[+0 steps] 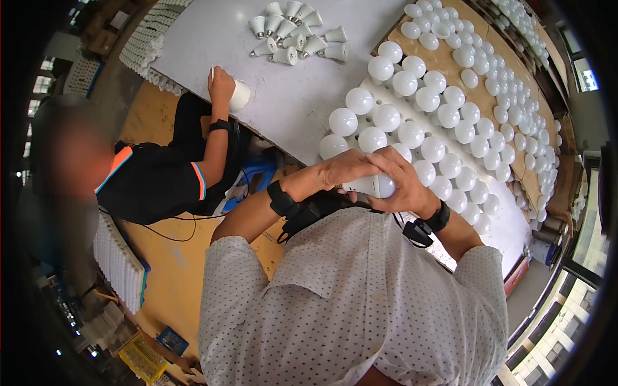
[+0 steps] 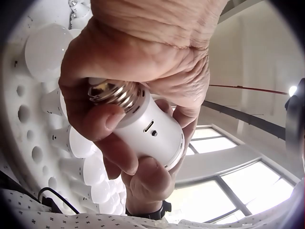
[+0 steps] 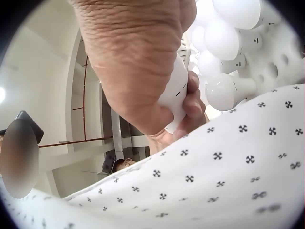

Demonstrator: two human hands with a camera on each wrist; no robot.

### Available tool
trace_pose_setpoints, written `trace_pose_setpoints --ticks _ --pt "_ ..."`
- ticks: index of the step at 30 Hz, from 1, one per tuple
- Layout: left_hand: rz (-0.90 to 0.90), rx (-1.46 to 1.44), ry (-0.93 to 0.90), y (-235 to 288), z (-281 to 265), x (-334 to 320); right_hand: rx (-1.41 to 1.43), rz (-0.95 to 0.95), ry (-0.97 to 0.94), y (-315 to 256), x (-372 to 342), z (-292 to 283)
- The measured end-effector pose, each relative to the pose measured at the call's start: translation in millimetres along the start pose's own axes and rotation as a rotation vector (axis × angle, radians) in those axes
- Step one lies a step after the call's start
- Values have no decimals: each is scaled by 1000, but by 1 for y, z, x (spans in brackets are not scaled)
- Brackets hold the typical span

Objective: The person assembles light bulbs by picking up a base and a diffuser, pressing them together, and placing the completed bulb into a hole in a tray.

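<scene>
I read the left hand (image 1: pixel 347 168) as closed in a firm grip, its fingers curled round the metal screw base (image 2: pixel 116 94) and lower housing of a white LED bulb (image 1: pixel 368 186). The right hand (image 1: pixel 409 180) also has its grip wrapped on that bulb, at the frosted dome (image 1: pixel 386 186). I see the bulb between the two hands, in front of the chest of the dotted shirt (image 1: pixel 360 289), lying roughly sideways with its base toward the left hand. In the left wrist view I can make out a dark-edged slot (image 2: pixel 149 126) and a small dark dot (image 2: pixel 154 133) on the housing. Just beyond the hands, rows of dome-topped bulbs (image 1: pixel 427 100) stand in a white holed tray (image 2: pixel 21 131) on the worktop (image 1: pixel 199 32). Farther out I have a brown board (image 1: pixel 476 96) carrying many more of them. Toward the far left part of the worktop, white lamp housings (image 1: pixel 296 42) lie in a loose cluster, well apart from the tray. At the worktop's left edge, a second person (image 1: pixel 154 174) in black sits with a hand beside a white roll-like object (image 1: pixel 240 95); I cannot tell exactly what it is. Near that person, something blue (image 1: pixel 257 177) shows below the worktop.
</scene>
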State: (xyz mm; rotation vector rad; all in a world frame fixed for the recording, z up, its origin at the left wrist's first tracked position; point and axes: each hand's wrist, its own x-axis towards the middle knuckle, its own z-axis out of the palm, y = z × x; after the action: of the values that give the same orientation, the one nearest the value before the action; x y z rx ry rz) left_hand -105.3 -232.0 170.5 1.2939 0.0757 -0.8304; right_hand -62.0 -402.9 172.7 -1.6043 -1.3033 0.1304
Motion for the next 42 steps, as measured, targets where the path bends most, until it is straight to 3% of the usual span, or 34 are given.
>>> trace_pose_setpoints --ticks 7,9,10,11,13,15,18,19,22,23,25,29,31,33,35,38,39,42 --pt "-40 8 0 -9 10 6 6 70 -23 -3 -4 -4" --pt "64 5 50 -10 9 7 -3 88 -27 -1 -5 -8" --pt "140 67 24 -4 8 6 34 181 -10 -6 -1 -11" --pt "66 200 -21 2 -4 6 32 185 -3 -1 -1 -13" --pt "216 170 176 -3 -30 11 -43 293 179 13 -6 -24" --pt "322 173 574 -3 -58 1 -96 349 153 16 -6 -34" --pt "253 -31 697 -10 -104 -4 -376 244 -143 15 -11 -21" --pt "261 -24 699 -17 -114 2 -436 196 -227 15 -9 -11" --pt "196 105 957 -36 -143 16 -617 48 -433 23 0 14" --pt "202 111 966 -44 -158 19 -617 37 -428 25 2 18" --pt "263 508 1166 -55 -186 27 -698 23 -460 26 2 23" --pt "179 695 1300 -39 -227 42 -627 120 -455 20 4 21" --pt "59 858 1277 -30 -250 53 -499 138 -390 17 3 17" --pt "198 997 1230 -44 -289 77 -463 190 -257 16 -1 8" --pt "203 1147 1136 -41 -302 87 -480 284 -188 9 0 -15" --pt "225 1200 1057 -42 -316 100 -462 505 149 10 -7 -61" --pt "200 1241 1057 -43 -322 99 -493 485 144 10 -8 -65" --pt "57 1447 1047 -33 -313 97 -532 623 387 25 -17 -118"
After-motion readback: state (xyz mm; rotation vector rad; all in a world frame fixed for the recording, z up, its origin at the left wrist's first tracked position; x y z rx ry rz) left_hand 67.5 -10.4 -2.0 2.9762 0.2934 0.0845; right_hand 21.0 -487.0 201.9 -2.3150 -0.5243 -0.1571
